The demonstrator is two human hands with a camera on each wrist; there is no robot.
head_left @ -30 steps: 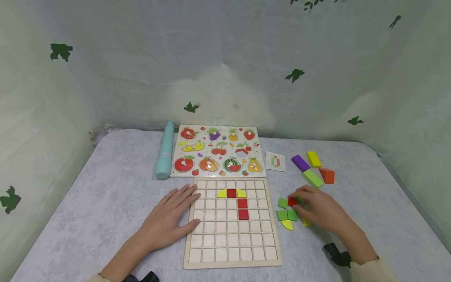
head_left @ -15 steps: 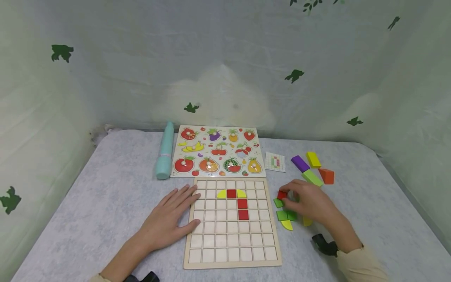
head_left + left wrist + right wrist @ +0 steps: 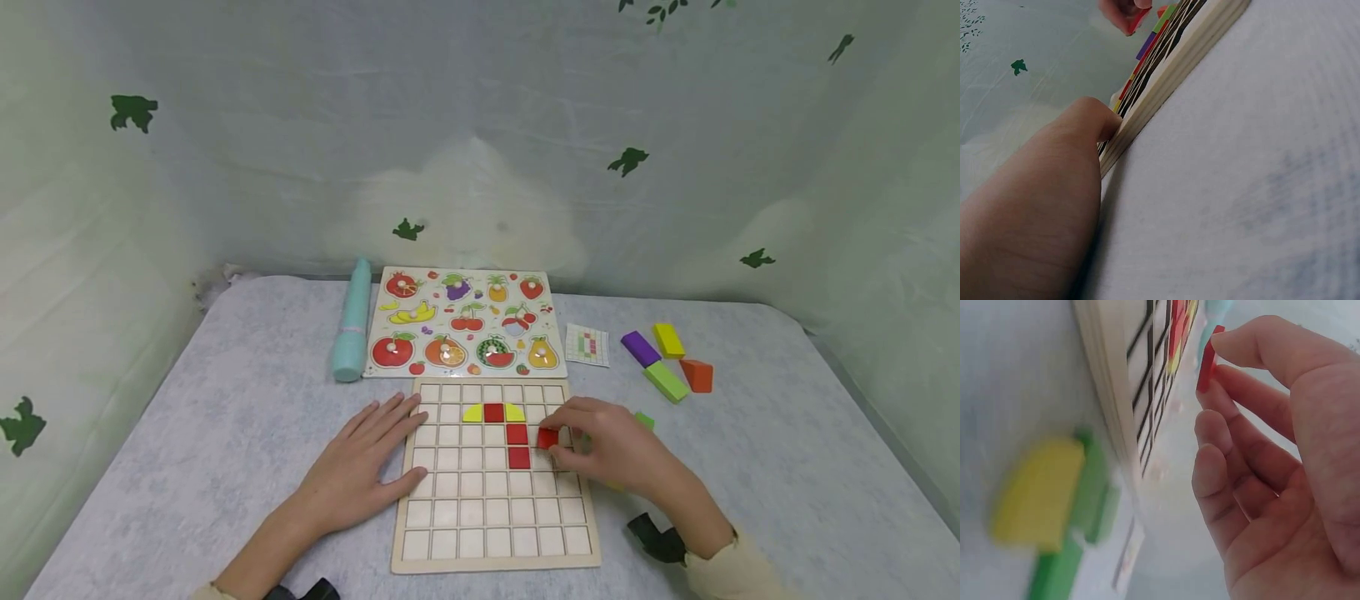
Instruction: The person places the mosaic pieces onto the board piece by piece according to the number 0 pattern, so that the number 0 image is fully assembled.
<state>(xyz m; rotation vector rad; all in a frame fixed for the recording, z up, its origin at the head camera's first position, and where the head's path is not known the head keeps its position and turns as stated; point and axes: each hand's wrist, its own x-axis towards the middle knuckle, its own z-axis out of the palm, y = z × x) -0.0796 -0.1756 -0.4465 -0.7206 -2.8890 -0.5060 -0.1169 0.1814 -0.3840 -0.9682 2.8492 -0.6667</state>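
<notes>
Right hand (image 3: 615, 446) pinches small flat red square tile (image 3: 547, 437) between thumb and fingers, over right side of pale wooden grid board (image 3: 495, 564), near matching red tiles (image 3: 518, 457) lying in cells. Left hand (image 3: 358, 473) extended, fingers resting on board's left edge.

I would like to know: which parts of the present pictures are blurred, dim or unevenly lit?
Right wrist view: the yellow quarter-circle piece and green tiles are blurred, the right hand with its red tile clearer; left wrist view: rather dim, nearby tablecloth out of focus; head view: a paler glow on the backdrop.
</notes>
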